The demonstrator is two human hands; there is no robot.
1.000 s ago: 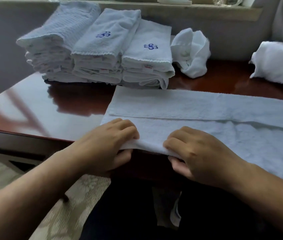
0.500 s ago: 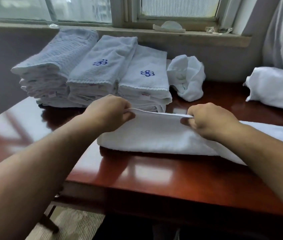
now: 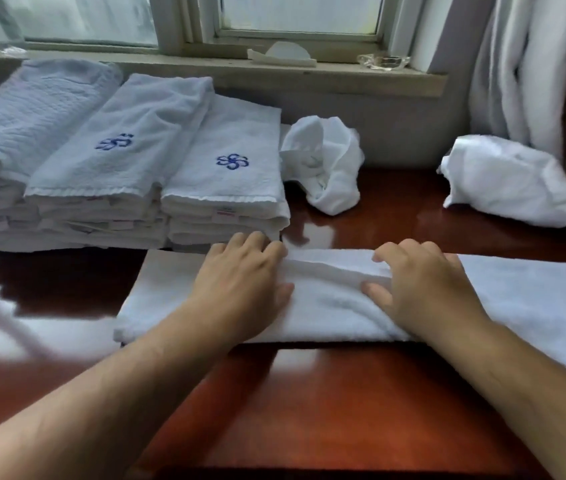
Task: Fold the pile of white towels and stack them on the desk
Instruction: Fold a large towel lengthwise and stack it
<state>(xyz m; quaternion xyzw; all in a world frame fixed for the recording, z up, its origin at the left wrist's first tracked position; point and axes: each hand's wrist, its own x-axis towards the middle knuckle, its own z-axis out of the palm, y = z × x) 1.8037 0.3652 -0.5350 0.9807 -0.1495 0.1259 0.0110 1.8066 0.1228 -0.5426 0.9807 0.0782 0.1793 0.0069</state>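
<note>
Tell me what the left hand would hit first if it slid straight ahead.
Probably the nearest folded towel stack, its front edge just beyond the fingertips of the left hand, though depth is unclear.
</note>
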